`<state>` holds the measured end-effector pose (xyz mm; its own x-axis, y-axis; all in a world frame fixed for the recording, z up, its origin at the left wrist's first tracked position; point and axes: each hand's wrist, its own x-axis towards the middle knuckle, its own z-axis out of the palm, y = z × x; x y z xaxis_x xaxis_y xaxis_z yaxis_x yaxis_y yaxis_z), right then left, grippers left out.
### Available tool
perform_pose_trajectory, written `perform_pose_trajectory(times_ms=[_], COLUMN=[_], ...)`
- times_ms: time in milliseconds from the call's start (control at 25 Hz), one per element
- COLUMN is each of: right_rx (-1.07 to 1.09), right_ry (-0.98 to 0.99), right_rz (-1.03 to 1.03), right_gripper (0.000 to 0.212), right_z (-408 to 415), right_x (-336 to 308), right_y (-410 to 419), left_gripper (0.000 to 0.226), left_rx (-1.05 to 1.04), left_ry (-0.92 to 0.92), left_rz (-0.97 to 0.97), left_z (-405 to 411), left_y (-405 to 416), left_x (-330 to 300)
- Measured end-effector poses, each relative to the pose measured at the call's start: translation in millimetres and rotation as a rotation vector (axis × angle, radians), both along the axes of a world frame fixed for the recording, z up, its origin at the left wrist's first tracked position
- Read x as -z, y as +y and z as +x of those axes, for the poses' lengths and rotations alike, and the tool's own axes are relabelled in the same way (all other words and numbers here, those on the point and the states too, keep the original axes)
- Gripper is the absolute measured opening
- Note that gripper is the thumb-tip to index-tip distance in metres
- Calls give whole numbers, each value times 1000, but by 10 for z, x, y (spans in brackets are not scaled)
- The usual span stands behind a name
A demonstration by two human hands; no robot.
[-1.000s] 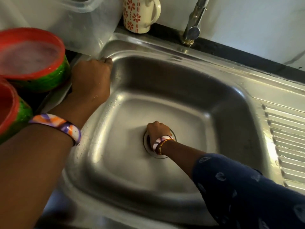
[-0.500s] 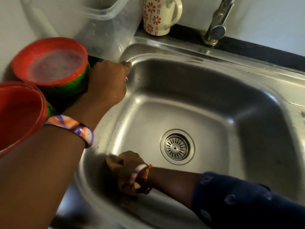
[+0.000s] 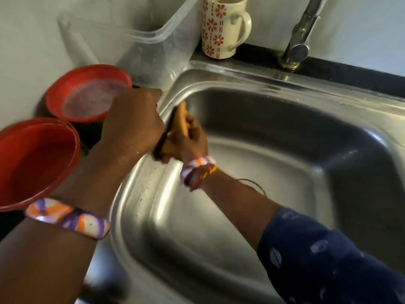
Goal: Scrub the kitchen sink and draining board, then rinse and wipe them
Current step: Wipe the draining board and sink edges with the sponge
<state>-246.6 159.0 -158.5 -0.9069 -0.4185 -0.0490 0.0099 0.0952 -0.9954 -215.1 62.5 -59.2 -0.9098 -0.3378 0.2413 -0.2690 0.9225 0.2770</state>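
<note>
The steel sink (image 3: 285,167) fills the middle and right of the head view; its drain is hidden behind my right forearm. My right hand (image 3: 188,141) grips a yellow-orange scrub sponge (image 3: 182,119) and holds it against the sink's left wall near the back-left corner. My left hand (image 3: 133,121) rests on the sink's left rim just beside it, fingers curled over the edge. The draining board is out of view.
Two red bowls (image 3: 87,93) (image 3: 35,161) stand left of the sink, the farther one holding foamy water. A clear plastic tub (image 3: 151,40) and a flowered mug (image 3: 221,27) stand behind the rim. The tap (image 3: 298,47) rises at the back right.
My right hand moved from the drain to the front-left of the basin, then up the left wall to the back-left corner. The view shifted left. My left hand stayed on the rim.
</note>
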Motion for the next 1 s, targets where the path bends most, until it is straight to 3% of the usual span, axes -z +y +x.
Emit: perform_pose_trajectory(times_ms=[40, 120, 200, 280, 400, 480, 600, 760, 840, 880, 920, 960, 1000], right_rx=[-49, -239, -203, 8, 354, 344, 193, -387, -584, -559, -611, -516, -556], right_ry=[2, -47, -6, 130, -75, -122, 110, 398, 880, 1229, 1386, 1491, 1499], right_rz=[108, 18, -31, 89, 133, 96, 231, 397, 497, 635, 722, 780, 837], right_gripper=[20, 35, 25, 8, 11, 9, 23, 30, 30, 27, 25, 27, 33], right_z=[154, 784, 899, 513, -332, -539, -365, 351, 391, 345, 166, -118, -432], right_x=[29, -20, -37, -17, -165, -63, 669, 701, 351, 278, 302, 382, 441], right_y=[60, 183, 265, 76, -169, -154, -242, -231, -59, 31, 99, 189, 299], left_gripper=[31, 32, 39, 41, 21, 23, 27, 25, 33, 34, 32, 30, 29], left_rx=[-16, -35, -9, 22, -17, -36, -69, -80, -63, -58, -56, -53, -50], left_ry=[-5, -63, -169, -192, -125, -115, -145, -201, -221, -233, -242, -260, -295], left_rz=[16, 83, 95, 39, 42, 66, 97, 111, 70, 30, -23, -90, -159], left_z=[4, 8, 21, 28, 66, 78, 27, -2, 1, 2, 1, -12, -29], left_y=[14, 32, 44, 53, 52, 44, 15, 38, 33, 40, 48, 73, 110], left_x=[-25, -52, -26, 34, 65, 64, 59, 42, 65, 87, 104, 109, 121])
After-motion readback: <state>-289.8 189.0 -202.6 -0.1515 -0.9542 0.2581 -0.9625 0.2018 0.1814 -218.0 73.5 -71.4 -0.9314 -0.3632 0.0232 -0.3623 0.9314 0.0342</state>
